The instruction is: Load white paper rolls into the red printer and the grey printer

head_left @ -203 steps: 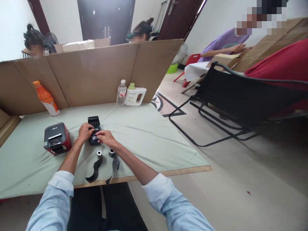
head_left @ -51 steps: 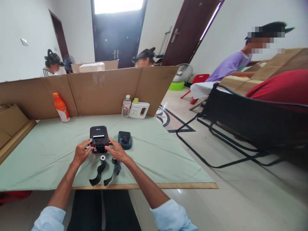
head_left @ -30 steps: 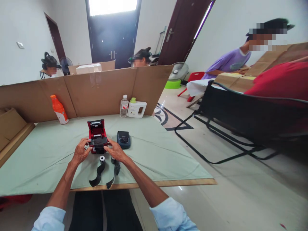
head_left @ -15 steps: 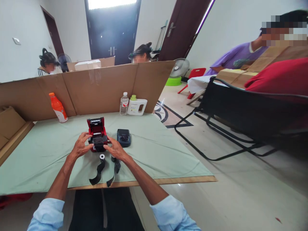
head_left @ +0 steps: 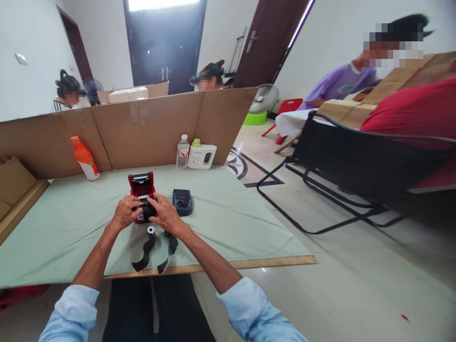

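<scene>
My left hand and my right hand are both curled onto the front of the red label printer, which sits on the green table cloth with its lid standing open and tilted back toward the cardboard screen. My fingers are bent inward and meet over the dark body at the printer's open bay, pressing on it from either side; whether they pinch anything inside the bay I cannot tell, since my knuckles cover it. Just beside my right hand, to the right, lies the small black printer, shut, near but apart from the red one. Just below my hands two rolls of dark tape rest on the cloth, their loose tails curling down to the table's near edge, one tail close to hanging over it. To the left the cloth runs open and bare as far as the orange bottle at the foot of the screen; at the back right a clear water bottle and a white jug stand side by side against the cardboard, well apart from my hands. The cloth to the right of the black printer lies open up to the table's right edge, beyond which a black folding chair stands on the floor.
</scene>
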### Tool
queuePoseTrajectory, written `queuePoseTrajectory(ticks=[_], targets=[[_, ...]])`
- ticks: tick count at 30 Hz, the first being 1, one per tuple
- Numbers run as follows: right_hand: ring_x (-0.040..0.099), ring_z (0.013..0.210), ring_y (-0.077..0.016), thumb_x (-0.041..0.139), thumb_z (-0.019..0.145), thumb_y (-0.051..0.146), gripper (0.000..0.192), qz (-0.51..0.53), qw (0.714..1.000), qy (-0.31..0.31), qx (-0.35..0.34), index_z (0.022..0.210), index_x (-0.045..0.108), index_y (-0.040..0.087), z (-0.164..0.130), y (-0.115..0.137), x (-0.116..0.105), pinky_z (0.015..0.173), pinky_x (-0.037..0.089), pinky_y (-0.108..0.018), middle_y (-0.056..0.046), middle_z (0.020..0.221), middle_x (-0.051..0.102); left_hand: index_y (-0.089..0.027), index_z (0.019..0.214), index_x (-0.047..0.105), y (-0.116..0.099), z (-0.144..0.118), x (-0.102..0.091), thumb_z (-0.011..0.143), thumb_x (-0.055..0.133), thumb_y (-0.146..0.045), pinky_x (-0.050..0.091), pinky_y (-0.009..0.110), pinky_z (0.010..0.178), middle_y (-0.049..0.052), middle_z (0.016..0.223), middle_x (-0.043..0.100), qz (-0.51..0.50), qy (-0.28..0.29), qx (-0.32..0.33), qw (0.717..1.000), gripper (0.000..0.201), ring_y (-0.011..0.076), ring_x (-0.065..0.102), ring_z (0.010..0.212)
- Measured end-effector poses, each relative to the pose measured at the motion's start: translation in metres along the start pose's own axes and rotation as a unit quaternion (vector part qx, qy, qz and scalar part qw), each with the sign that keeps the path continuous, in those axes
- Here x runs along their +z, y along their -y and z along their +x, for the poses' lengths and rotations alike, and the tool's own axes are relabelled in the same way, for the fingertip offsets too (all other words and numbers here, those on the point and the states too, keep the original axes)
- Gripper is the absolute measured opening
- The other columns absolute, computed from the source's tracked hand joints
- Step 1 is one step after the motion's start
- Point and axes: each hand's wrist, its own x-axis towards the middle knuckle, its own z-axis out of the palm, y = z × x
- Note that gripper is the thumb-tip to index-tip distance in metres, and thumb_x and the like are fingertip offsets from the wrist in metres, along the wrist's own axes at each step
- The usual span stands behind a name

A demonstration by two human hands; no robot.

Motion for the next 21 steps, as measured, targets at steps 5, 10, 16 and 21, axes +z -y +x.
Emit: queuePoseTrajectory(ticks=[5, 10, 16, 21], targets=[[0.061, 0.123, -0.0274, 0.066, 0.096, 0.023, 0.025, -0.021, 0.999, 0.032, -0.033, 0.119, 0.078, 0.025, 0.019, 0.006, -0.013, 0.106, 0.049, -0.043, -0.011, 0.131, 0.068, -0.022, 0.106, 0.081, 0.005, 0.007, 0.001, 0.085, 0.061, -0.016, 0.052, 0.043, 0.106, 0.009, 0.109, 0.079, -0.043, -0.009, -0.009, 0.999, 0.029, 0.0243, 0.069, 0.109], [0.068, 0.098, -0.0207, 0.059, 0.1, 0.025, 0.023, 0.101, 0.995, 0.009, 0.011, 0.099, 0.082, 0.022, 0.047, 0.003, -0.027, 0.089, 0.05, -0.031, -0.006, 0.106, 0.077, -0.02, 0.117, 0.076, 0.007, 0.021, -0.005, 0.075, 0.063, -0.01, 0.051, 0.041, 0.106, 0.008, 0.117, 0.077, -0.056, 0.01, -0.052, 0.997, 0.045, 0.0248, 0.068, 0.111], [0.063, 0.079, -0.0173, 0.06, 0.096, 0.031, 0.025, 0.282, 0.958, -0.059, 0.011, 0.087, 0.079, 0.018, 0.052, 0.013, -0.057, 0.073, 0.045, -0.027, -0.001, 0.082, 0.073, -0.019, 0.095, 0.076, -0.015, 0.04, -0.012, 0.087, 0.064, -0.023, 0.053, 0.034, 0.086, 0.007, 0.098, 0.077, -0.026, 0.018, -0.085, 0.996, 0.015, 0.0237, 0.069, 0.092], [0.058, 0.076, -0.0161, 0.062, 0.094, 0.041, 0.029, 0.338, 0.928, -0.153, 0.019, 0.088, 0.078, 0.018, -0.005, 0.022, -0.103, 0.07, 0.045, -0.027, -0.002, 0.083, 0.069, -0.02, 0.096, 0.073, -0.064, 0.05, -0.021, 0.092, 0.054, -0.018, 0.05, 0.03, 0.083, 0.006, 0.096, 0.075, -0.065, -0.044, -0.027, 0.996, 0.02, 0.0204, 0.067, 0.088]])
